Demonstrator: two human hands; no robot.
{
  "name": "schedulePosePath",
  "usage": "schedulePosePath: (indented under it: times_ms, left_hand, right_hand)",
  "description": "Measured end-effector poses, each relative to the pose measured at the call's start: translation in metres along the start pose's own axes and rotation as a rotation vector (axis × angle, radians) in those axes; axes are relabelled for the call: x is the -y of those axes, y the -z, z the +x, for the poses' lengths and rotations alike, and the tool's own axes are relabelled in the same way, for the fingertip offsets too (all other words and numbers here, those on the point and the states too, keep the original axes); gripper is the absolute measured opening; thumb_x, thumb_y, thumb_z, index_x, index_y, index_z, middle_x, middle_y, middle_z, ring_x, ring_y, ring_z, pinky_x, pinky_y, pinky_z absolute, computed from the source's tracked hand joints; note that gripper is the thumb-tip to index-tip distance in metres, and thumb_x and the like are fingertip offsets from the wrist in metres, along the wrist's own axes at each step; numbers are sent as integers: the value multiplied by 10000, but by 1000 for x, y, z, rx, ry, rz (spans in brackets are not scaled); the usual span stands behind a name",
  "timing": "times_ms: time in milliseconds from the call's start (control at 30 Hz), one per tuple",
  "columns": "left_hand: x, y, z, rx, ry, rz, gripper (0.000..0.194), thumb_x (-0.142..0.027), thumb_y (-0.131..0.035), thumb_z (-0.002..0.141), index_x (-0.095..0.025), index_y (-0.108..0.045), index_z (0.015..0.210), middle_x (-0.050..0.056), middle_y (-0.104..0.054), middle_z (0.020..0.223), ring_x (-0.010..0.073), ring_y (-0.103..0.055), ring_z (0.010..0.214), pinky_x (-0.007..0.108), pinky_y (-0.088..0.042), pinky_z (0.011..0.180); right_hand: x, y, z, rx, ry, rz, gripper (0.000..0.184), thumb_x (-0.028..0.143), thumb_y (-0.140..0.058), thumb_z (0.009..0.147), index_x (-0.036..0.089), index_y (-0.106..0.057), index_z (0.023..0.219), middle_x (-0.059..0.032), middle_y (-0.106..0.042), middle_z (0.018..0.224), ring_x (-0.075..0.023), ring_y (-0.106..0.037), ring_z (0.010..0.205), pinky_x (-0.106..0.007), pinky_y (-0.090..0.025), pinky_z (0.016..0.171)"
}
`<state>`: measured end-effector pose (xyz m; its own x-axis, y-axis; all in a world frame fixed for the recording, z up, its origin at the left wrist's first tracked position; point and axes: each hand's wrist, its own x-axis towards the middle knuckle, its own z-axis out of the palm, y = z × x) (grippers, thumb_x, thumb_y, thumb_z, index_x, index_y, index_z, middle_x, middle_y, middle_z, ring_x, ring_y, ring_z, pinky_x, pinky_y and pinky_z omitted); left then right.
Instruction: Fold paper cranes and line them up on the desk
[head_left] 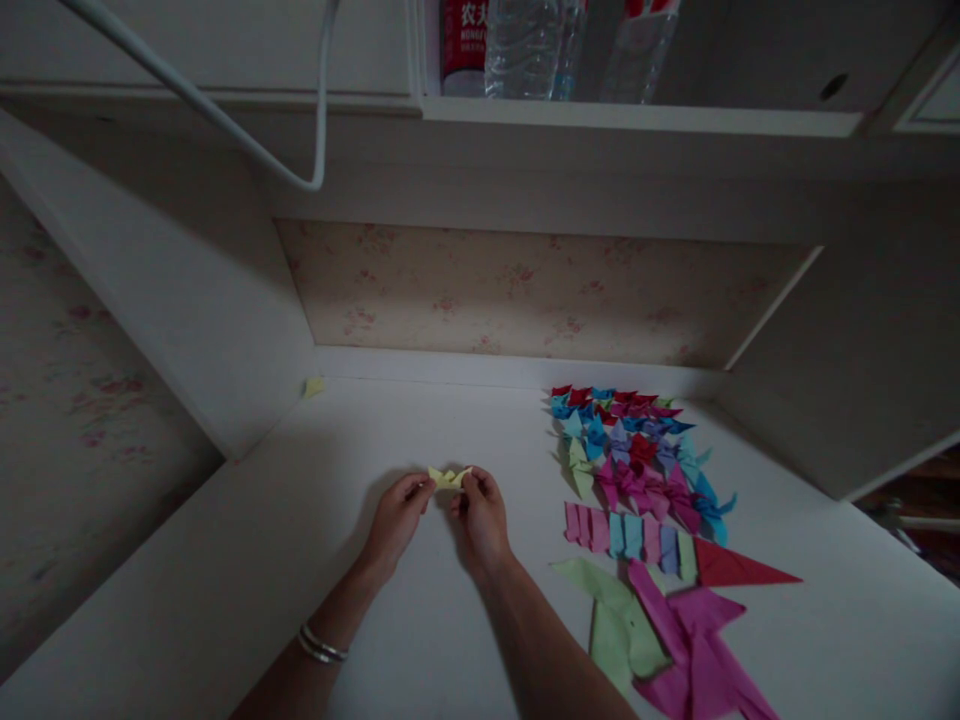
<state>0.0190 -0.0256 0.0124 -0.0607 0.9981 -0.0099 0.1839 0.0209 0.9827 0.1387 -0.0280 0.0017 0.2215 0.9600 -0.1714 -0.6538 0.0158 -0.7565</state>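
A small folded piece of yellow paper (pixel 449 479) is stretched between my two hands above the white desk (pixel 420 640). My left hand (pixel 399 520) pinches its left end between thumb and fingers. Its right end is held in the fingertips of my right hand (pixel 484 515). The paper shows pointed folds along its upper edge; its finer creases are too small to make out. Several folded paper figures (pixel 645 440) in red, blue, purple, pink and green stand in rows to the right of my right hand.
Nearer on the right lie a row of folded paper strips (pixel 592 528), a red paper triangle (pixel 742 565), and large green (pixel 622 620) and magenta (pixel 697 650) folded figures. A yellow paper scrap (pixel 314 386) rests at the back left. Bottles (pixel 525 50) stand on a shelf above; a white cable (pixel 225 115) hangs down.
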Motion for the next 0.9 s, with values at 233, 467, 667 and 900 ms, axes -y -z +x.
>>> schedulePosePath:
  times_ms: [233,467,667,900]
  left_hand:
    - [2,0,0,5,-5,3,346,-477,-584,760,-157,-652,872,-63,-444,538,85,-362,454,193,-250,425]
    - [6,0,1,8,-12,8,357,-480,-586,764,-153,-657,886,-55,-453,543,92,-374,464,197,-255,431]
    - [6,0,1,16,-7,20,351,-473,-576,777,-156,-656,905,-54,-450,555,95,-391,489,192,-256,435]
    - [4,-1,1,28,-6,21,374,-488,-591,760,-150,-657,906,-55,-451,550,96,-390,481,196,-257,433]
  right_hand:
    - [-2,0,1,-13,5,19,254,322,-709,691,183,-568,849,62,-559,626,-55,-468,435,-186,-352,405]
    - [-1,1,1,-25,2,15,259,321,-717,680,185,-578,851,56,-567,618,-65,-471,433,-194,-343,397]
    - [-4,2,3,-22,-12,27,248,315,-697,697,189,-565,864,64,-563,588,-67,-467,416,-195,-340,395]
    - [-2,0,2,-36,-22,45,277,331,-717,679,193,-560,860,66,-564,582,-70,-472,414,-194,-338,397]
